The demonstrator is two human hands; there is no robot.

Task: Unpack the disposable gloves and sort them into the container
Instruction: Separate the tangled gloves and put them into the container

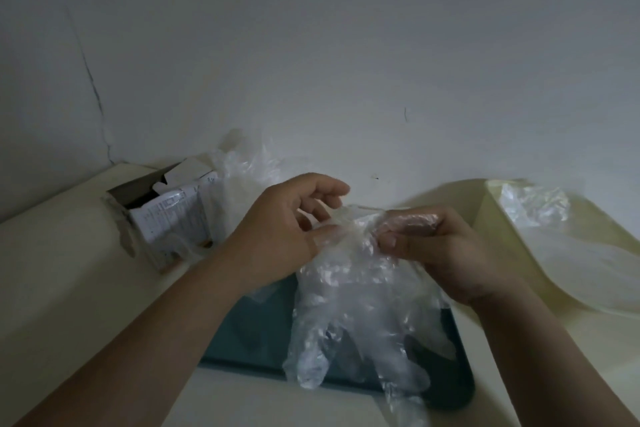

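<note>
Crack (90,80): a thin dark line runs down the grey wall (311,45) at the far left.
Table (62,270): pale cream. It goes from the left side to the right side, up to the wall.
Box (162,215): a small card box at the far left of the table. Its top flaps are open. The side has small print, too blurry to read.
Pile (242,177): clear gloves bunched just right of the box, against the wall. Some film hangs down in front of the box too.
Left hand (280,232): held up in the middle, over the table. The thumb and fingers are bent and pinch the top edge of the glove.
Glove (349,305): clear, thin and crinkly. It is held between both hands at its open end. Its fingers hang down toward the near edge, in front of the tray.
Tray (249,333): dark blue-green and flat, with round corners. It lies on the table under the hands and the glove.
Right hand (436,250): close to the left hand, just right of it. Its fingers are curled and grip the same top edge. A bit of film lies over the knuckles.
Hands: close together, both holding on to the one glove.
Bin (495,218): pale yellow, on the right side of the table, well apart from the box.
Bin gloves (535,204): clear gloves lie inside the bin, some crumpled at the far end and some flatter nearer.
</note>
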